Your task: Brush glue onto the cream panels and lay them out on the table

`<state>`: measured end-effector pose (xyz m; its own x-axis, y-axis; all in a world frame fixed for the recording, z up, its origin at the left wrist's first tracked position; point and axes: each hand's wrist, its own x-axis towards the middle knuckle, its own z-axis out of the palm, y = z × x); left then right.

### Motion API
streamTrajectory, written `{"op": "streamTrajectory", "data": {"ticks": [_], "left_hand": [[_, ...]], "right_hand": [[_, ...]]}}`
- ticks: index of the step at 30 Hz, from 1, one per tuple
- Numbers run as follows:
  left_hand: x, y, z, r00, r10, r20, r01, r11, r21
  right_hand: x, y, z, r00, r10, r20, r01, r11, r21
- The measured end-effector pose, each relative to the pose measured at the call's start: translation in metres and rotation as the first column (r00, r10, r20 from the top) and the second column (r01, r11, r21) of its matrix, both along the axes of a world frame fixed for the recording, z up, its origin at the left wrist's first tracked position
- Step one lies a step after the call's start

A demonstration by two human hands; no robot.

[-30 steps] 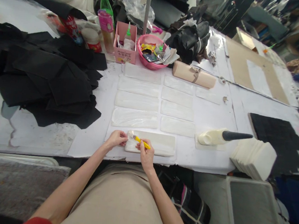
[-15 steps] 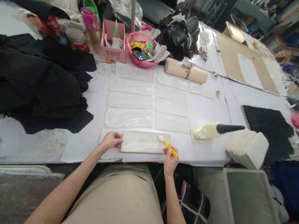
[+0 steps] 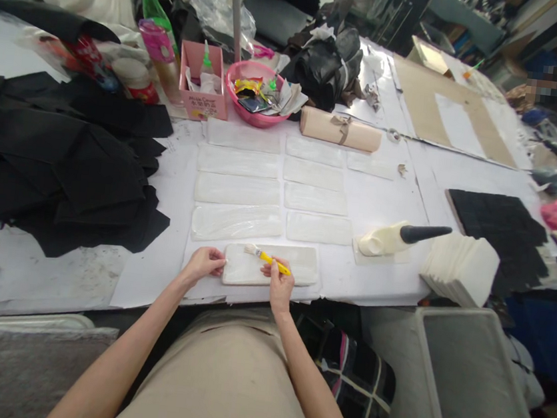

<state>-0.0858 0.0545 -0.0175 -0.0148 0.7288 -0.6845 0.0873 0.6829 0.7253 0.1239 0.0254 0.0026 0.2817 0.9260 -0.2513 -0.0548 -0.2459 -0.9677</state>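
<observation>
My right hand point(image 3: 280, 284) grips a paintbrush point(image 3: 265, 257) by its yellow handle. Its pale bristles rest on or just over a white rectangular panel point(image 3: 297, 265) at the table's front edge. At the panel's left end, my left hand point(image 3: 206, 264) pinches the edge between thumb and fingers. Behind it, several glossy white strips point(image 3: 237, 221) lie in two columns on white paper. To the right, a cream bottle point(image 3: 380, 239) with a black nozzle lies on its side.
Black sheets point(image 3: 63, 157) are heaped at the left. A pink basin point(image 3: 256, 119), a pink box point(image 3: 203, 103) and a beige roll point(image 3: 340, 130) line the back. White pieces point(image 3: 460, 267) are stacked at the right, above a grey bin point(image 3: 475, 379). Farther back lies a black stack point(image 3: 497, 234).
My right hand has swept the paintbrush leftward along the panel, from its right end toward its left half. My left hand stays at the panel's left end.
</observation>
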Motion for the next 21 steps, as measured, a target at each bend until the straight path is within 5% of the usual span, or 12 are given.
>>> {"op": "streamTrajectory", "data": {"ticks": [7,11,16,21], "left_hand": [[0.0,-0.002,0.0,1.0,0.006,0.0,-0.006,1.0,0.016],[0.001,0.001,0.006,1.0,-0.023,-0.016,0.023,1.0,0.003],[0.001,0.001,0.009,0.999,-0.03,-0.029,0.031,0.999,0.011],[0.002,0.0,0.01,0.999,-0.024,-0.026,0.024,1.0,0.0]], "right_hand": [[0.094,-0.005,-0.005,0.936,-0.304,0.177,0.298,0.953,0.06],[0.116,-0.01,-0.001,0.883,-0.375,0.282,0.358,0.927,0.109],[0.104,-0.017,0.006,0.778,-0.191,0.599,0.075,0.974,0.213],[0.091,-0.03,0.007,0.633,0.057,0.772,-0.178,0.981,0.074]]}}
